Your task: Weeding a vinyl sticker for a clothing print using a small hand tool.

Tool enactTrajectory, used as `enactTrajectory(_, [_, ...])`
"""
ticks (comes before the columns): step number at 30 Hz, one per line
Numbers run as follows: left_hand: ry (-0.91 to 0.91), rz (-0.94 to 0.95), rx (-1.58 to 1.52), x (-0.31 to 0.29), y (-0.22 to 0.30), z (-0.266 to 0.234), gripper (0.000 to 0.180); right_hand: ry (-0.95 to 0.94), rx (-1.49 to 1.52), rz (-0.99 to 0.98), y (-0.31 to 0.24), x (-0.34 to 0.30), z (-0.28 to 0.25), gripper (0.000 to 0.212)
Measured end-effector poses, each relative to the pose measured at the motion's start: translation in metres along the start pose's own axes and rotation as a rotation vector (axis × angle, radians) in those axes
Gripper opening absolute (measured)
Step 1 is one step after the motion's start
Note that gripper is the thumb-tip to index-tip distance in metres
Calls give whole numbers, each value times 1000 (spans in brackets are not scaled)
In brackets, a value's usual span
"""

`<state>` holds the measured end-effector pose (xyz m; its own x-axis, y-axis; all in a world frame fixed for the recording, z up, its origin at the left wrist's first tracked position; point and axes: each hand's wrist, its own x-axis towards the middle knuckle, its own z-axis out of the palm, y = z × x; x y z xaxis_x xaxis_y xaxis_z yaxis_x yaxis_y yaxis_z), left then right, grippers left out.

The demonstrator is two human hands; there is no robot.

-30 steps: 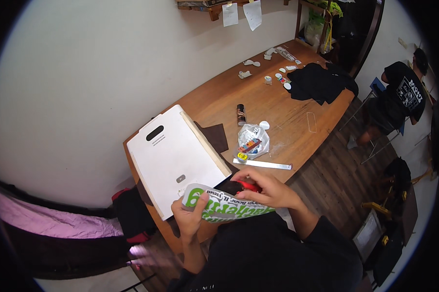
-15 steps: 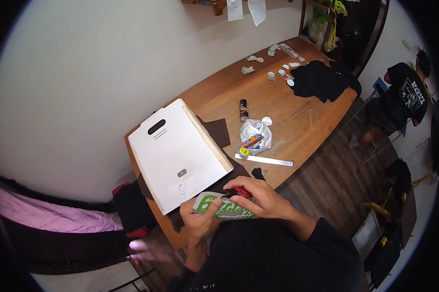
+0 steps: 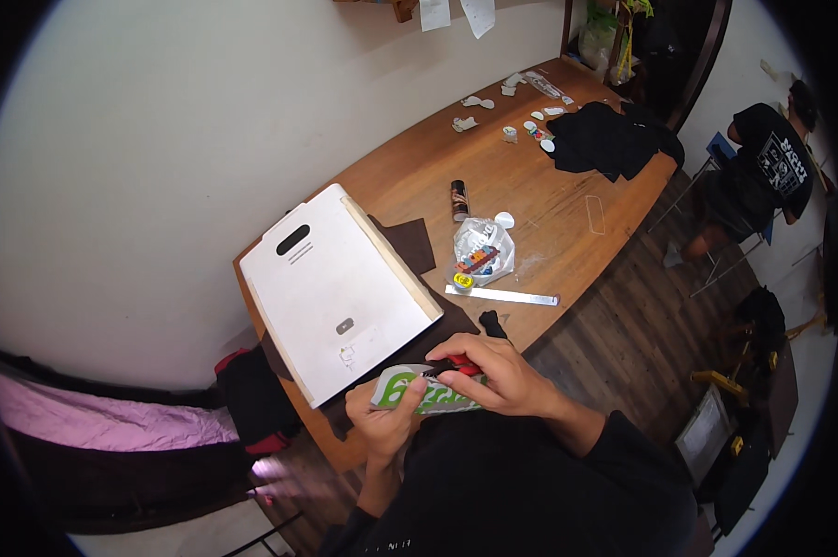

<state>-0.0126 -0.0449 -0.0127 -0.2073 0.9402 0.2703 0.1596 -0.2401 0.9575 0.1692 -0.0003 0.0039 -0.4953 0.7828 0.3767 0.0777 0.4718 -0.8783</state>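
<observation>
Close to my body, my left hand (image 3: 382, 428) pinches the left end of a white sheet printed in bright green (image 3: 447, 399), thumb on top. My right hand (image 3: 514, 384) grips a red-handled tool with a dark head (image 3: 462, 365), whose exact kind is partly covered by my fingers. Its dark end points left, to the sheet's upper edge by my left thumb. Both hands are just off the table's near edge, beside a large white board or box lid (image 3: 335, 288) lying over brown cloth (image 3: 409, 243).
On the wooden table (image 3: 391, 186) lie a metal ruler (image 3: 504, 296), a yellow round tin (image 3: 463, 280), a plastic bag (image 3: 493, 246), a dark cylindrical can (image 3: 460, 200) and black cloth (image 3: 604, 139). White scraps are scattered far back. Another person (image 3: 767, 167) sits at the right.
The view has shifted slightly, so the table's things sit a little higher and further left. Both hands keep their grips; the sheet and tool have barely moved.
</observation>
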Motion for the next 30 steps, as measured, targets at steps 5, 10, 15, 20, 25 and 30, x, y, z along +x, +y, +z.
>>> enactTrajectory(5, [-5,8,2,-1,-1,3,13,17,-9,-2,-2,0,0,24])
enactTrajectory(10, [25,50,18,-4,-5,4,14,39,-27,-18,-2,-1,2,25])
enactTrajectory(15, [31,128,-14,-5,-8,5,15,18,-49,13,-7,-2,0,25])
enactTrajectory(20, [67,126,5,-7,-10,6,14,31,-180,-20,-15,2,-10,28])
enactTrajectory(25, [66,289,93,-2,-5,10,12,-2,-316,-36,-22,-1,-13,29])
enactTrajectory(30, [35,229,-27,-3,-7,12,11,17,-276,-82,-22,0,-10,30])
